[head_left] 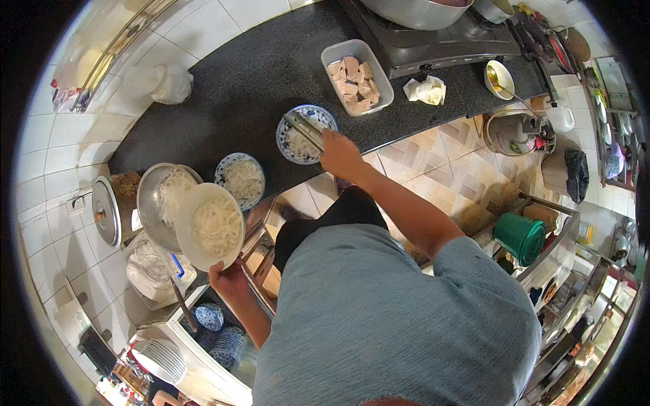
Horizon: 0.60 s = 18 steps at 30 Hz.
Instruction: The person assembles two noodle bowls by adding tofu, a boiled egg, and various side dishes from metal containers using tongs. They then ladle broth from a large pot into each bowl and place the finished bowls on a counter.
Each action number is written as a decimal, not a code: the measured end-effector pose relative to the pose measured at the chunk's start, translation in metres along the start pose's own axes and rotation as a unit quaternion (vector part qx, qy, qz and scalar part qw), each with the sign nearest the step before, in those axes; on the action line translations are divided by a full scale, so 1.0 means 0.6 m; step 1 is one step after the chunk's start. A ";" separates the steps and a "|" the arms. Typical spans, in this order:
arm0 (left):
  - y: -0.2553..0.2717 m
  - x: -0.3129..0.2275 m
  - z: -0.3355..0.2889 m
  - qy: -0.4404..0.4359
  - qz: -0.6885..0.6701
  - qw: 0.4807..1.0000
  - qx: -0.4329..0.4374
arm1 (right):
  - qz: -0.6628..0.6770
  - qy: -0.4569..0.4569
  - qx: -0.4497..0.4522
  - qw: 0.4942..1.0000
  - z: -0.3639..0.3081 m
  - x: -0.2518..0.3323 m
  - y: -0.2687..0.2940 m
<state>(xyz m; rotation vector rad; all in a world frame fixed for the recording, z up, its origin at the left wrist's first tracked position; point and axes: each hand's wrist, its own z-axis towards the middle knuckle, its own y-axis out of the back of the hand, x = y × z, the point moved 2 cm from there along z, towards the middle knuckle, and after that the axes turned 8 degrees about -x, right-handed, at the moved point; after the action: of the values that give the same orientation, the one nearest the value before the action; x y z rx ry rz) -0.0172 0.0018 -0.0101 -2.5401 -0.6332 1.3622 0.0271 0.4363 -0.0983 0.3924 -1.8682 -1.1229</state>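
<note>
My left hand (229, 276) grips the rim of a pale white bowl (187, 238) with white noodles (218, 227) in it. This bowl is tilted and partly covers a metal bowl (150, 211) that also contains noodles. With my right hand (340, 154) I hold metal tongs (305, 130), fingers closed round them. Their tips are over a blue-and-white bowl (282, 142) with noodles inside; whether they grip any noodles I cannot tell. Between the two hands, a second blue-and-white bowl (221, 169) of noodles stands on the dark counter (223, 111).
A plastic container (386, 88) of pinkish meat chunks sits farther back, near a white block (426, 90) on paper. At right are a small bowl (500, 80) with a ladle and a stove (433, 51) bearing pots. A lidded pot (107, 213) stands left, stacked bowls (227, 348) below.
</note>
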 end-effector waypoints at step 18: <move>-0.256 0.073 0.070 0.017 0.028 0.999 0.044 | 0.026 -0.215 -0.069 0.974 0.216 -0.218 0.164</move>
<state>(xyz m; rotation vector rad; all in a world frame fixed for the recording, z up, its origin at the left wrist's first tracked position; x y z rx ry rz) -0.0734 0.1570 -0.0109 -2.5227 -0.4900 1.3314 0.0094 0.6437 -0.1107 0.0178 -2.1379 -1.3726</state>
